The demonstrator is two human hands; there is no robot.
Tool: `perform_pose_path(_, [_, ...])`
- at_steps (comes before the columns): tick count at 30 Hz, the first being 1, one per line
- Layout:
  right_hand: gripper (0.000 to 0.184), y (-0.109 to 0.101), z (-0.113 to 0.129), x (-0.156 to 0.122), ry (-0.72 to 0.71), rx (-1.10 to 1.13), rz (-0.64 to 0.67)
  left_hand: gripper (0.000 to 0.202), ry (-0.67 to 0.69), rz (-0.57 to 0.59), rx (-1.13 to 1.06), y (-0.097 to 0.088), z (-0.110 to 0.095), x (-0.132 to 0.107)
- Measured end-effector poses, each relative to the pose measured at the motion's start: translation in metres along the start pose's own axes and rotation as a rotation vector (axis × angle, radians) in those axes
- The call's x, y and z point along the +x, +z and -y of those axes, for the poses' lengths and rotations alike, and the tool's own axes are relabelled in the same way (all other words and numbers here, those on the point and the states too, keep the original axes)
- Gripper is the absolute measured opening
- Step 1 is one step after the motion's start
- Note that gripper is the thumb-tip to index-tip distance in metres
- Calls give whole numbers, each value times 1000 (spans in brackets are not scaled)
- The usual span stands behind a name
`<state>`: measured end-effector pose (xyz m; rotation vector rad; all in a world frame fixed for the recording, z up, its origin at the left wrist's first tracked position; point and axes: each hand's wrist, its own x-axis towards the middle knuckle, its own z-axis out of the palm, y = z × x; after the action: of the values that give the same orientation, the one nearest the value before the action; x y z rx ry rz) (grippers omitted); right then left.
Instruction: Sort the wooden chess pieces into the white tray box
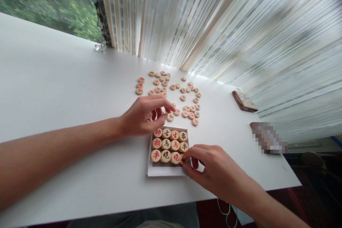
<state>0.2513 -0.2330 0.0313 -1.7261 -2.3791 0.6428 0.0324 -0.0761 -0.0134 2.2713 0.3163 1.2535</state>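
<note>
At nine o'clock of the scene lies the bare stretch of the white table (53, 89), with a small clear object (100, 47) at its far edge, near eleven o'clock, beside the window greenery.

The left hand (143, 117) comes in from nine o'clock and rests just past the far rim of the shallow white box (162, 171). Its fingers are curled, with the thumb drawn in toward them over the nearest of the loose pieces (185, 108). Whether it grips one cannot be told.

The box sits at the centre, near the table's front edge, and holds the packed pieces (168, 144): round wooden discs with red or black characters, face up in three rows. The loose pieces are scattered at twelve o'clock of the box, reaching back toward the striped curtain (240, 25).

The right hand (211, 171) enters from five o'clock, half closed. Its fingertips touch the corner piece (182, 157) at the box's four o'clock and its thumb lies along the near rim. Whether it pinches the piece or only presses on it is unclear.

At two o'clock of the box lies a small brown case (244, 100), and at three o'clock a blurred item (268, 137).
</note>
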Motion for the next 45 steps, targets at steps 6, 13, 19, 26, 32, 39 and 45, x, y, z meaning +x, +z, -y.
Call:
perform_pose_path(6, [11, 0, 0, -2, -15, 9, -22, 23, -22, 8, 5, -1, 0, 0])
perform_pose_path(13, [7, -20, 0, -7, -39, 92, -165, 23, -20, -3, 2, -1, -2, 1])
perform_pose_path(19, [20, -48, -28, 29, 88, 329, -324, 21, -35, -34, -15, -1, -3, 2])
perform_pose_path(26, [29, -40, -82, 102, 136, 650, -742, 18, -77, -101, 33, -4, 5, 1])
perform_pose_path(32, [27, -24, -103, 102, 108, 532, -872, 21, -86, -135, 74, -8, 9, 1])
perform_pose_path(39, [28, -23, -126, 100, 129, 413, -882, 18, -188, -122, 167, -12, 5, 4])
perform_pose_path(45, [27, -30, -142, 103, 160, 428, -830, 18, -216, -116, 198, -14, 9, 2])
